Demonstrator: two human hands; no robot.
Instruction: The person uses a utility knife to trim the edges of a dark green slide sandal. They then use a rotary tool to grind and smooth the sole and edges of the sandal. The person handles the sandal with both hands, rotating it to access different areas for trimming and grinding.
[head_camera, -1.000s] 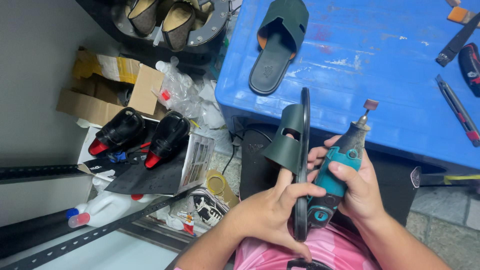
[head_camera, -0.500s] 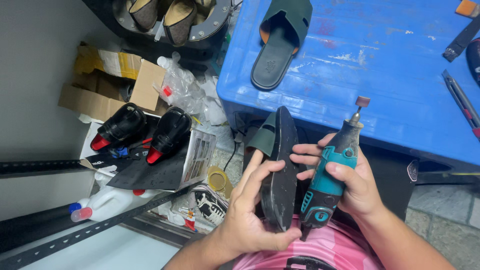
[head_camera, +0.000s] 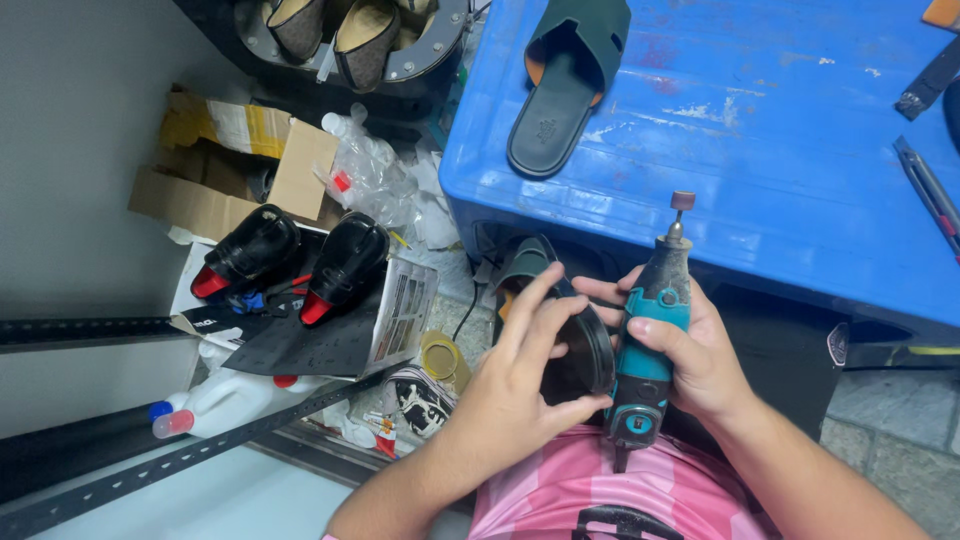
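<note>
The left hand (head_camera: 520, 385) grips a dark sandal (head_camera: 560, 330) (sole outward), touching the right hand (head_camera: 690, 350), which clutches a teal grinder (head_camera: 650, 335).

Left hand (head_camera: 515, 375) spread flat, palm down, fingers (head_camera: 535, 300) long and slightly fanned, pointing up and away from the pink-striped lap (head_camera: 590, 490). Left forearm angled in from the lower left, just above that lap. Right hand (head_camera: 690, 345) curled in a firm fist-like grip, thumb lying across the front, knuckles turned outward, fingertips reaching toward the left hand and touching it. Right forearm slanting in from the lower right, wrist bent slightly, both hands meeting directly above the lap.
</note>
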